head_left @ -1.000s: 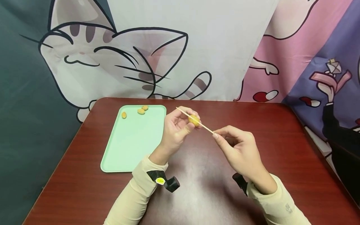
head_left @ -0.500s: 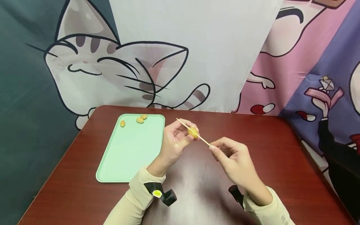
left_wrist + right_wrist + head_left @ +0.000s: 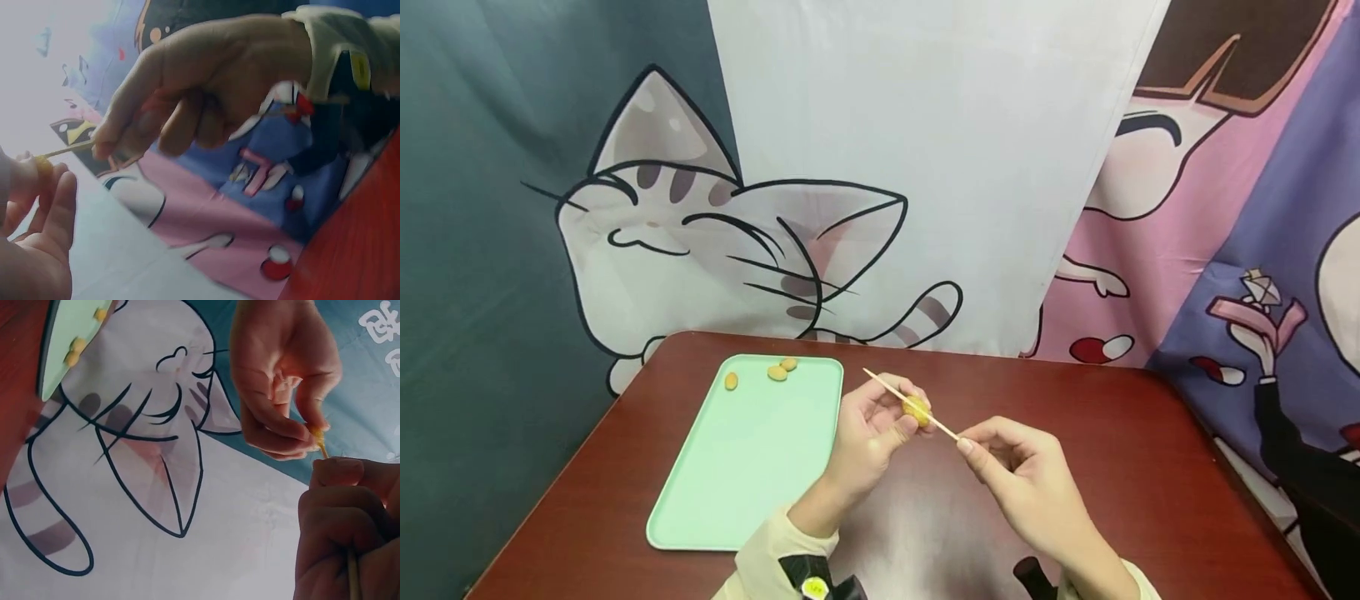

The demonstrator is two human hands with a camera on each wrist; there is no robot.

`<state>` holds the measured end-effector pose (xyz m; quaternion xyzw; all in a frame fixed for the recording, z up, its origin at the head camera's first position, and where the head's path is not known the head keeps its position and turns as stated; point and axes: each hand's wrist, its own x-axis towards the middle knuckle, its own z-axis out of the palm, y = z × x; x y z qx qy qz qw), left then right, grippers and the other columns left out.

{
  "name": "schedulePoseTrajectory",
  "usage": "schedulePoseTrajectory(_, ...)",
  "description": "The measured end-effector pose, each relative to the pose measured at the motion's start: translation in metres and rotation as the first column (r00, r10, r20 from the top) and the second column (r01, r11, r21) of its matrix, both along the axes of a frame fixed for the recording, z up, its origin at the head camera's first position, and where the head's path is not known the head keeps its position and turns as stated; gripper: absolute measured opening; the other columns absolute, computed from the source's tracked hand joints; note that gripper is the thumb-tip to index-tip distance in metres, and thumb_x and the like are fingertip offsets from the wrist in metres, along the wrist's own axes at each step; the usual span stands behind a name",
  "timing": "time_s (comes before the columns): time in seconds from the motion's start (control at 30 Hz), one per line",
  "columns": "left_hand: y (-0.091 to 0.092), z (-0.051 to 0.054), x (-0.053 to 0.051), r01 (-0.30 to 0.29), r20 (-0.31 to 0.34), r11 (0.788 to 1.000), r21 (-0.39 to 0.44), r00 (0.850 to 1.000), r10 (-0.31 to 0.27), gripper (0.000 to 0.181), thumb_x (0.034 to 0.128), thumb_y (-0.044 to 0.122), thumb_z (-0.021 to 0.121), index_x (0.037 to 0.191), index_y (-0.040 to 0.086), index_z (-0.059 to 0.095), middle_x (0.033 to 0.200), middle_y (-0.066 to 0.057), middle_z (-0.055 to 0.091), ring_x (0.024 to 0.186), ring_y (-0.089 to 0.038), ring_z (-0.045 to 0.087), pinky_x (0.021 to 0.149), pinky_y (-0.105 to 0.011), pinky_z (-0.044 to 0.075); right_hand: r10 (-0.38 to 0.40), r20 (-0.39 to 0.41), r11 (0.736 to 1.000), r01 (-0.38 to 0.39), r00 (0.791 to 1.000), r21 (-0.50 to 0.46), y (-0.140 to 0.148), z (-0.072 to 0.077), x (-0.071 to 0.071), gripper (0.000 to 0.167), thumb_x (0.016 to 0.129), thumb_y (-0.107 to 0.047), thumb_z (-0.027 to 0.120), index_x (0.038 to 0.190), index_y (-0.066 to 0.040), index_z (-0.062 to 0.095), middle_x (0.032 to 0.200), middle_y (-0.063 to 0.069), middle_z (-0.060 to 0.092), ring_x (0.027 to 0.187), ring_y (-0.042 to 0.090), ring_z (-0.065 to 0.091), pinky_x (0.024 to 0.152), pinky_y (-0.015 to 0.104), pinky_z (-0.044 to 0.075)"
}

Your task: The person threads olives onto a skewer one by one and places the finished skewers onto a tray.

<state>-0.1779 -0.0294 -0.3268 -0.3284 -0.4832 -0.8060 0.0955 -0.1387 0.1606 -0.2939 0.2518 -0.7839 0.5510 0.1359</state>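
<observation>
My left hand point(image 3: 868, 437) pinches a small round yellow fruit point(image 3: 916, 410) between thumb and fingers, right of the tray and above the table. A thin wooden skewer point(image 3: 942, 427) crosses the fruit at a slant; its pointed tip sticks out up-left beyond it. Whether it pierces the fruit or lies against it I cannot tell. Thumb and forefinger of my right hand point(image 3: 1026, 479) pinch the skewer just below the fruit. In the right wrist view, more of the skewer point(image 3: 354, 575) shows below the right hand. In the left wrist view, the fruit point(image 3: 44, 166) is mostly covered by fingers.
A pale green tray point(image 3: 745, 467) lies on the left of the dark red table point(image 3: 1112, 467). Near its far edge are small yellow-brown ovals, one point(image 3: 732, 381) apart from a pair point(image 3: 777, 372). A printed cat curtain point(image 3: 1000, 167) hangs behind the table.
The head view has tilted up, so table and hands sit lower in the frame. My right fingertips are slightly closer to the fruit, and the skewer's tip reaches a little further past it.
</observation>
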Motion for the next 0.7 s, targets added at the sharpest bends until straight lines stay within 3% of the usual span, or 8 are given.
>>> schedulePoseTrajectory(0.1,-0.011,-0.003,-0.001,-0.065,-0.009,0.998,-0.012,0.998,0.065,0.055,0.0899,0.018,0.075,0.101,-0.025,0.043,0.093,-0.002,0.063,0.079,-0.011,0.066,0.072,-0.023,0.060,-0.016,0.065,0.998,0.020,0.998,-0.064,0.006,0.002,0.004,0.011,0.091,0.003,0.068,0.090,-0.006,0.071,0.062,-0.003,0.055,0.048,0.006,0.043,0.035,0.026,0.035)
schedulePoseTrajectory(0.2,-0.023,-0.005,-0.002,-0.120,0.049,0.993,0.017,0.992,0.119,0.038,0.0891,0.014,0.075,0.101,-0.015,0.053,0.094,-0.005,0.064,0.079,-0.013,0.068,0.072,-0.025,0.061,-0.017,0.120,0.978,0.042,0.993,-0.206,0.019,0.008,0.007,0.009,0.092,0.005,0.065,0.090,-0.001,0.070,0.062,-0.002,0.055,0.047,0.009,0.041,0.034,0.030,0.028)
schedulePoseTrajectory(0.3,-0.037,0.001,-0.003,-0.080,0.126,0.994,0.069,0.990,0.071,0.023,0.0887,0.006,0.074,0.105,-0.001,0.059,0.102,-0.009,0.064,0.086,-0.017,0.070,0.076,-0.025,0.061,0.004,0.136,0.960,0.035,0.991,-0.279,0.029,0.015,0.007,0.010,0.093,0.008,0.063,0.089,0.000,0.068,0.062,-0.001,0.054,0.046,0.011,0.038,0.035,0.033,0.023)
schedulePoseTrajectory(0.47,-0.041,0.012,0.000,0.034,0.201,0.995,0.093,0.978,-0.053,0.024,0.0884,-0.007,0.067,0.103,0.009,0.058,0.112,-0.010,0.060,0.099,-0.023,0.069,0.081,-0.024,0.059,-0.084,0.074,0.993,0.090,0.994,-0.075,0.032,0.009,0.009,0.015,0.088,0.010,0.067,0.090,-0.003,0.071,0.066,-0.001,0.061,0.054,0.010,0.050,0.042,0.027,0.038)
schedulePoseTrajectory(0.57,-0.040,0.015,0.001,0.058,0.234,0.991,0.123,0.968,-0.086,0.029,0.0858,0.006,0.078,0.104,0.009,0.055,0.109,-0.008,0.060,0.095,-0.020,0.070,0.078,-0.021,0.059,-0.114,0.007,0.993,0.114,0.993,0.002,0.032,0.004,0.010,0.021,0.085,0.013,0.068,0.090,-0.007,0.072,0.066,-0.003,0.062,0.049,0.008,0.047,0.040,0.027,0.037)
schedulePoseTrajectory(0.7,-0.037,0.012,0.003,0.063,0.250,0.982,0.180,0.962,-0.108,0.039,0.0786,0.025,0.082,0.108,0.013,0.059,0.099,-0.004,0.065,0.081,-0.012,0.070,0.069,-0.019,0.059,-0.072,-0.053,0.994,0.076,0.996,0.074,0.034,0.002,0.013,0.027,0.084,0.014,0.069,0.090,-0.012,0.072,0.061,-0.007,0.056,0.043,0.005,0.038,0.034,0.026,0.029)
